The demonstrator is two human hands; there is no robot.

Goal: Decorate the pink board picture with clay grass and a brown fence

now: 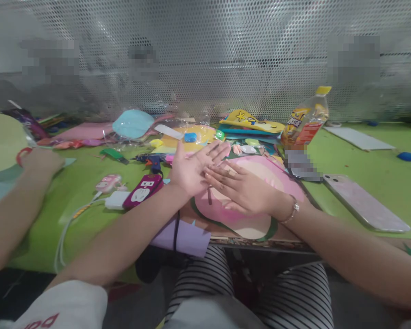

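In the head view, the left hand (198, 170) is held open with the palm turned up and the fingers spread, and the right hand (244, 188) is held open and flat, palm down, its fingertips laid at the left palm. Nothing can be seen gripped in either; whether something small is pressed between them cannot be told. Beneath and beside them, the pink and cream paper cutout (251, 224) is laid at the table's near edge, partly covered by the right hand. Left of the hands, a magenta case (144, 191) is placed touching a white charger (116, 200), and a purple sheet (192, 238) is crossed by a black cord (176, 230). Behind them, a yellow cutout (241, 117) and a tilted bottle (306, 119) are seen. To the right, a phone (366, 203) is laid flat on the green tabletop (349, 164). At far left, a red loop (21, 156) is held by another person's hand (44, 161).
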